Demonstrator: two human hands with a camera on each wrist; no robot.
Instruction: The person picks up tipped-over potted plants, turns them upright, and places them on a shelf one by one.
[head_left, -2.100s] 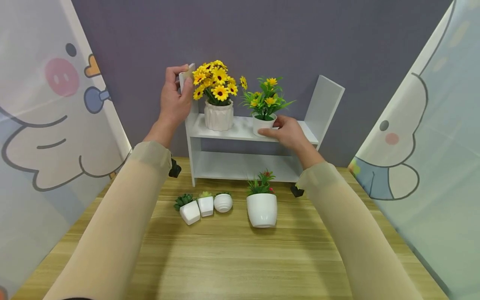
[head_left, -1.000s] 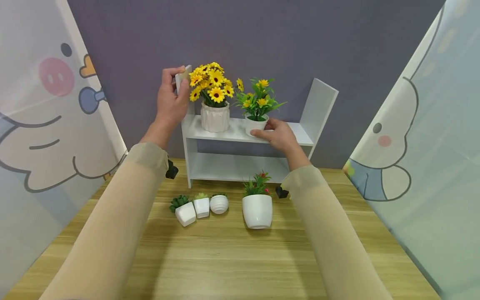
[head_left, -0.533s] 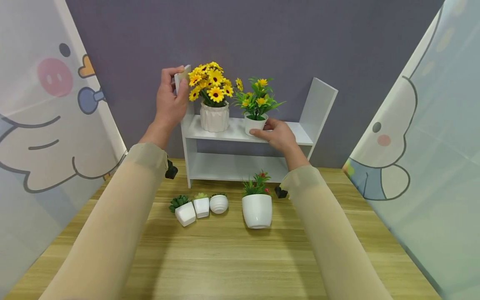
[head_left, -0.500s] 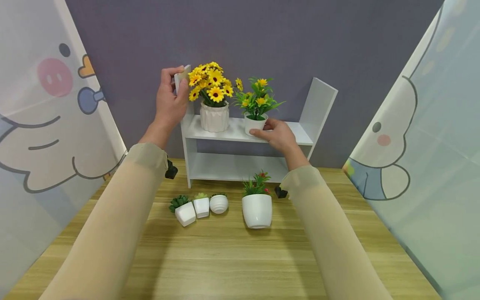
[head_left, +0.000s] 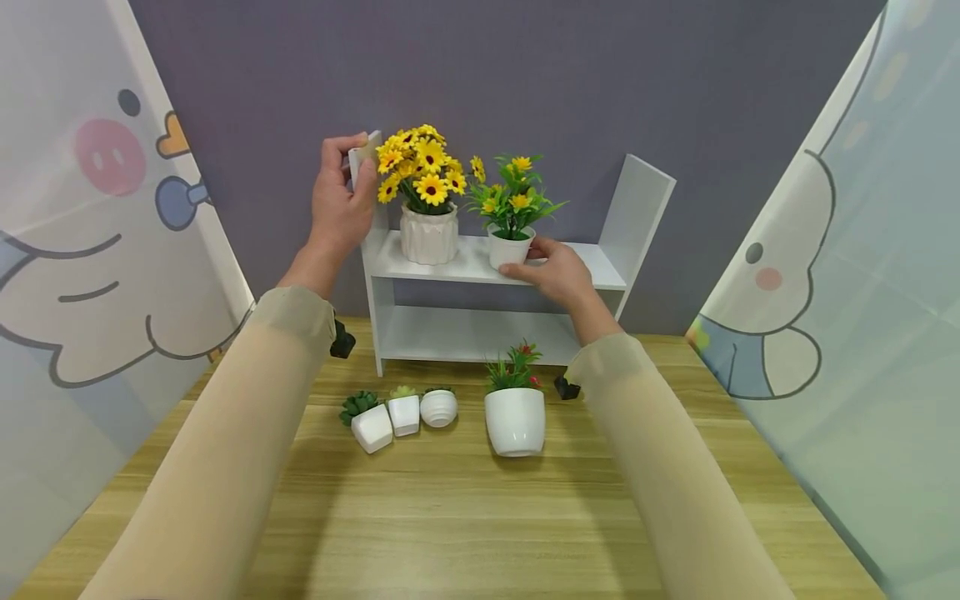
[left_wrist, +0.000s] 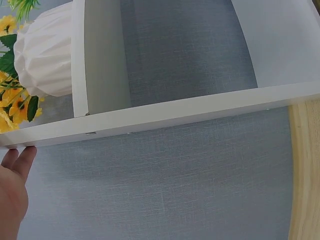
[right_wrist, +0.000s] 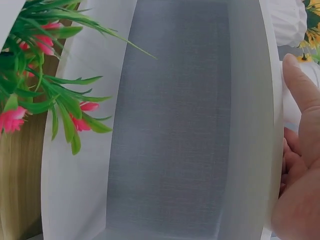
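At the back stands a white two-tier shelf (head_left: 480, 333). My left hand (head_left: 343, 196) grips the top of its left side panel, thumb on the inner side; the left wrist view shows fingertips against the panel's outer face. A ribbed white pot of yellow sunflowers (head_left: 430, 235) sits on the upper tier beside that panel. Right of it, my right hand (head_left: 558, 271) holds a small white pot with yellow flowers (head_left: 510, 250), thumb in front and fingers behind. This pot is upright at the upper tier's front part. In the right wrist view the hand (right_wrist: 305, 155) partly hides it.
On the wooden table (head_left: 450, 517) before the shelf lie a tipped succulent pot (head_left: 372, 428), two more small white pots, and a larger glossy white pot (head_left: 515, 422) with red flowers. Cartoon-printed curtains (head_left: 772, 250) flank both sides, and a grey wall rises behind.
The small yellow-flowered pot has shifted slightly left towards the sunflowers, with my right hand on it. The whole head view has swung a little. My left hand keeps its grip on the panel.
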